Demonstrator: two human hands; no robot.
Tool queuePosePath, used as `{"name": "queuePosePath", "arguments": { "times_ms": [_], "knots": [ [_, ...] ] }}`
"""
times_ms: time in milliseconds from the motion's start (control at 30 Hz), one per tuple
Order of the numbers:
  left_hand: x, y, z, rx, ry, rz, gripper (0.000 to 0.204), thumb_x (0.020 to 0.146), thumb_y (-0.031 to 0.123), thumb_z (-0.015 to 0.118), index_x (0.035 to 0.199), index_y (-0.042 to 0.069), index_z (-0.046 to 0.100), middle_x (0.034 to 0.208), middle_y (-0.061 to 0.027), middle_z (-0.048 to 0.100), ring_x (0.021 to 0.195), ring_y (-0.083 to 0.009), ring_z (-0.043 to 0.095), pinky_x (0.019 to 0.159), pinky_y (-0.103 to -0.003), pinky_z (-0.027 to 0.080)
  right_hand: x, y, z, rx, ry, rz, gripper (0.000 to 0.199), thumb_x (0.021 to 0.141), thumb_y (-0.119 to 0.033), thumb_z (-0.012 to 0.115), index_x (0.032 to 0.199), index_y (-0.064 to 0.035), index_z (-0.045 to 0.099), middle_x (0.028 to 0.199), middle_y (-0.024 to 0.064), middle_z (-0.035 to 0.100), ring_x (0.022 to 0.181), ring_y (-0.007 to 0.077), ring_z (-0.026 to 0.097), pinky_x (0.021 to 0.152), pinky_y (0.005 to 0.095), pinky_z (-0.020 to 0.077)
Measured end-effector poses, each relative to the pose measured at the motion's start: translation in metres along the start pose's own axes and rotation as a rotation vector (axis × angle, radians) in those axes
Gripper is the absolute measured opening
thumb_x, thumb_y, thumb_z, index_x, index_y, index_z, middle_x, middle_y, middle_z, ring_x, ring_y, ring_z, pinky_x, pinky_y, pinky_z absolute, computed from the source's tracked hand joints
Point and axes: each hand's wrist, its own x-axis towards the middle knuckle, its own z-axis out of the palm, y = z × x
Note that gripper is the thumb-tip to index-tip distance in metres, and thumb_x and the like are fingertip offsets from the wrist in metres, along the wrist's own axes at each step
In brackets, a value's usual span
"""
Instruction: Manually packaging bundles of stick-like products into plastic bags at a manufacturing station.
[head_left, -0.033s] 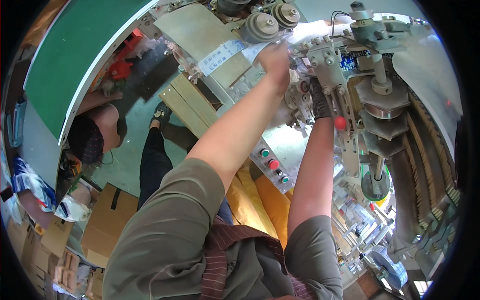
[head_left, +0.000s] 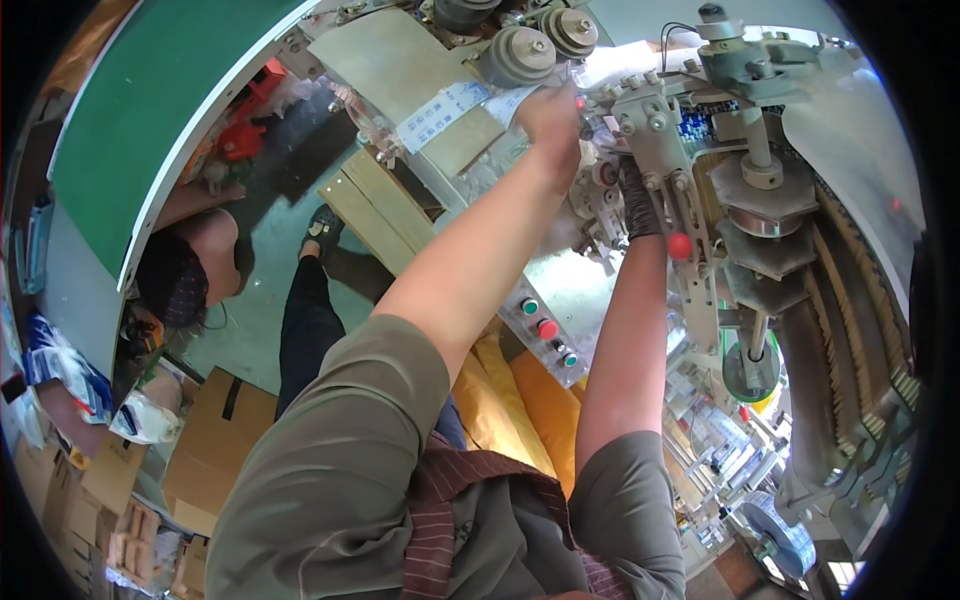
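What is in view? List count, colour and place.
Machinery: count unclear, grey, top and right.
Round discs: two, light grey, top centre.
Printed film: count unclear, white and blue, upper centre.
Red knob: one, red, centre right.
Green buttons: two, green, centre.
Green surface: one, green, upper left.
Cardboard boxes: several, brown, lower left.
Other person: one, dark on top, left.
Left hand: one, bare, upper centre.
Right hand: one, dark glove, right of left hand.

A pale metal plate [head_left: 375, 55] carries a strip of white film [head_left: 440, 115] with blue print, laid slantwise across it. Below, a dark shoe [head_left: 322, 228] rests on the grey-green floor [head_left: 240, 345]; beside the floor's visible patch sits a brown carton [head_left: 215, 430], its base hidden.
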Motion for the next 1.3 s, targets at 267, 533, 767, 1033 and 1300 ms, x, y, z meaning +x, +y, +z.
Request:
{"name": "queuePosePath", "arguments": {
  "times_ms": [267, 533, 767, 1033, 1300],
  "knots": [
    [-0.003, 0.006, 0.037, -0.196, 0.048, -0.301, 0.021, 0.080, 0.018, 0.062, 0.078, -0.003, 0.061, 0.081, -0.0067, 0.058, 0.066, -0.0122, 0.047, 0.059, -0.032, 0.039, 0.008, 0.011, -0.049, 0.463, -0.062, -0.135, 0.066, 0.079, -0.050, 0.062, 0.127, -0.0075, 0.048, 0.128, 0.0070, 0.050, 0.116, 0.0162, 0.044, 0.099, 0.0281, 0.0324],
    [-0.027, 0.023, 0.024, -0.100, -0.091, 0.154, 0.031, 0.083, 0.023, 0.061, 0.070, -0.005, 0.057, 0.067, -0.0031, 0.054, 0.065, -0.0107, 0.043, 0.058, -0.032, 0.038, -0.019, -0.027, 0.033, 0.825, 0.041, -0.064, 0.062, 0.083, -0.045, 0.058, 0.129, -0.0053, 0.044, 0.131, 0.0139, 0.047, 0.123, 0.0248, 0.040, 0.103, 0.0331, 0.0313],
    [-0.030, 0.137, 0.012, 0.280, -0.085, 1.026, 0.029, 0.087, 0.025, 0.059, 0.074, -0.001, 0.061, 0.066, -0.0087, 0.059, 0.061, -0.0203, 0.057, 0.058, -0.033, 0.044, -0.049, -0.060, 0.065, -0.601, 0.179, -0.093, 0.058, 0.088, -0.041, 0.051, 0.129, -0.0018, 0.041, 0.135, 0.0174, 0.042, 0.126, 0.0308, 0.036, 0.104, 0.0373, 0.0292],
    [0.063, 0.249, -0.032, 0.895, -0.549, 0.444, 0.025, 0.087, 0.025, 0.060, 0.096, 0.002, 0.064, 0.065, -0.0039, 0.058, 0.059, -0.0144, 0.056, 0.052, -0.026, 0.042, -0.196, -0.092, 0.108, -0.904, 0.364, -0.292, 0.046, 0.082, -0.010, 0.057, 0.127, -0.0097, 0.045, 0.125, 0.0154, 0.048, 0.116, 0.0321, 0.045, 0.099, 0.0396, 0.0358],
    [0.113, 0.273, -0.031, 0.343, -0.681, -0.343, 0.018, 0.088, 0.009, 0.057, 0.103, -0.001, 0.059, 0.084, -0.0057, 0.062, 0.068, -0.0115, 0.059, 0.058, -0.021, 0.050, -0.311, -0.021, 0.120, -0.794, 0.467, 0.178, 0.051, 0.074, -0.002, 0.059, 0.123, -0.0118, 0.047, 0.123, 0.0137, 0.048, 0.113, 0.0296, 0.047, 0.097, 0.0368, 0.0378]
  ]
}}
